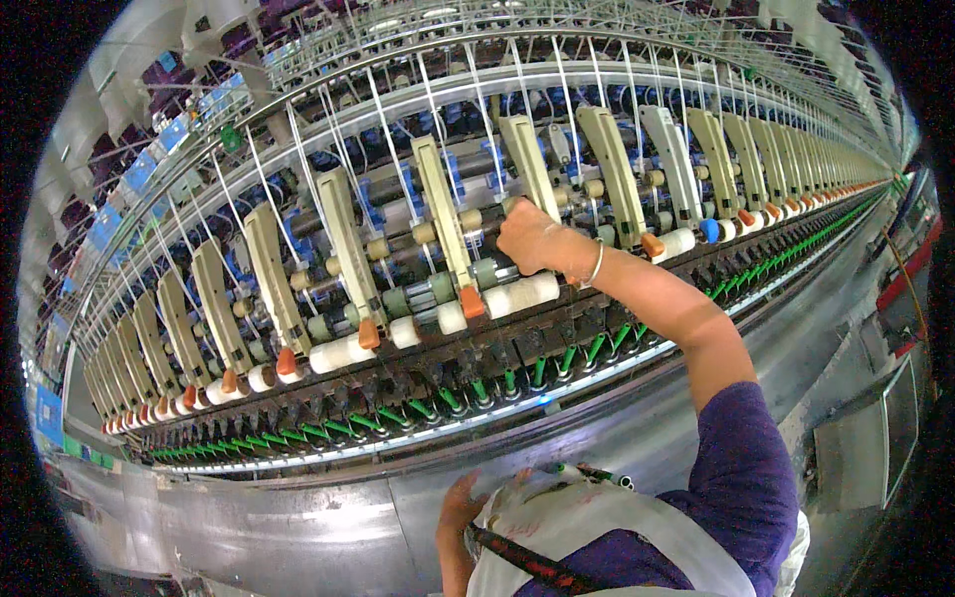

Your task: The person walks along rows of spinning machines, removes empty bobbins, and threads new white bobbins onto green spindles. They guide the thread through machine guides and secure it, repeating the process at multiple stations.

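Head view | right hand [527, 237] reaching far, fingers closing around a drafting roller [517, 294] on the spinning frame [617, 418] | left hand [456, 507] resting near, fingers' spread unclear.

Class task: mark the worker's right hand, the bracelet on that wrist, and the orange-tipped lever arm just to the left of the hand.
right hand [529, 237], head view, on the back of the hand.
bracelet [596, 269], head view, on the band at the wrist.
orange-tipped lever arm [472, 301], head view, on its orange tip.

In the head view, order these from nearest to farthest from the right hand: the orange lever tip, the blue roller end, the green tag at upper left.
From the right hand:
1. Orange lever tip, just below-left.
2. Blue roller end, to the right.
3. Green tag, far upper left.
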A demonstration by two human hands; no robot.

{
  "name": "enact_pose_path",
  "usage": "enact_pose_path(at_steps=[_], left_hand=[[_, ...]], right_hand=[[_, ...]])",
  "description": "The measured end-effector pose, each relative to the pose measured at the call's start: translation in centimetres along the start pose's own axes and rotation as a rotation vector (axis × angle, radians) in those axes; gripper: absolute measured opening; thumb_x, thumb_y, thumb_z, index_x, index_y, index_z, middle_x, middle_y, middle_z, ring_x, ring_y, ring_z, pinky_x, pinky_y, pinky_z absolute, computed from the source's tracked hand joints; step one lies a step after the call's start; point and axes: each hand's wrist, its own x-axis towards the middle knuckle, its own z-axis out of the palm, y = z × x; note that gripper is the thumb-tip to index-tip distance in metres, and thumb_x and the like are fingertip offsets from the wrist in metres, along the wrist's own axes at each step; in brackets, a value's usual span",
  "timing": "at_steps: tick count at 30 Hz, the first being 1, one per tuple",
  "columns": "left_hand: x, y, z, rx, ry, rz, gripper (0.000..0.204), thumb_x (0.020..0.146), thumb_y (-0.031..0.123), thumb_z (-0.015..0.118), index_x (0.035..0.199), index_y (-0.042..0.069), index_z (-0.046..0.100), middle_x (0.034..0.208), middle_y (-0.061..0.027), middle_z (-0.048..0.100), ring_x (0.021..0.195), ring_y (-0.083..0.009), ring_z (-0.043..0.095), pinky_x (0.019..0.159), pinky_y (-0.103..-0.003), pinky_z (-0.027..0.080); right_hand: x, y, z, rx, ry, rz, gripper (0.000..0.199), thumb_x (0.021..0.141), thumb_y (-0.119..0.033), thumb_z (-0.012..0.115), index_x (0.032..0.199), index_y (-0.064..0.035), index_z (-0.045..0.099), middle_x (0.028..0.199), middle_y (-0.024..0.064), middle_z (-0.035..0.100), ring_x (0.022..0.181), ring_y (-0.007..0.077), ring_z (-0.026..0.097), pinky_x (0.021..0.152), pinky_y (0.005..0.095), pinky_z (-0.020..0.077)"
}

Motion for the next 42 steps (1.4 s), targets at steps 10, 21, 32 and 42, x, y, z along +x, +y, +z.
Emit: enact_pose_path(at_steps=[10,21,32,42], left_hand=[[-0.3,0.1,0.3,-0.067,-0.058,-0.121,0.058,0.075,0.022,0.069,0.127,0.009,0.047,0.123,-0.017,0.053,0.115,-0.034,0.048,0.097,-0.04,0.039],[-0.7,0.4,-0.1,-0.066,-0.056,-0.091,0.059,0.075,0.023,0.07,0.128,0.008,0.047,0.124,-0.0163,0.053,0.116,-0.0339,0.048,0.097,-0.042,0.039],[2.2,2.6,-0.5,0.071,-0.196,0.019,0.059,0.074,0.017,0.069,0.128,0.008,0.045,0.124,-0.0197,0.051,0.116,-0.0372,0.048,0.097,-0.042,0.039],[4.0,4.7,-0.4,0.074,-0.179,0.191,0.056,0.074,0.019,0.068,0.125,0.008,0.048,0.121,-0.0201,0.054,0.113,-0.0366,0.05,0.097,-0.043,0.04]], right_hand=[[0.1,-0.2,0.4,-0.02,0.028,0.013,0.017,0.067,-0.023,0.064,0.078,-0.0128,0.072,0.076,0.0053,0.067,0.077,0.0204,0.064,0.071,0.0342,0.0427],[-6.4,-1.5,-3.8,0.233,0.32,0.12,0.018,0.076,-0.017,0.058,0.088,-0.012,0.07,0.08,0.0078,0.067,0.077,0.0234,0.066,0.061,0.0378,0.0458],[-24.1,-4.3,-10.7,2.042,1.483,-1.853,0.019,0.086,-0.028,0.058,0.088,-0.0097,0.064,0.085,0.0085,0.063,0.065,0.0142,0.058,0.055,0.0288,0.0484],[-23.2,-4.3,3.0,2.826,1.759,-0.429,0.018,0.086,-0.013,0.052,0.071,-0.0111,0.06,0.068,0.0012,0.057,0.068,0.0116,0.054,0.061,0.0287,0.042]])
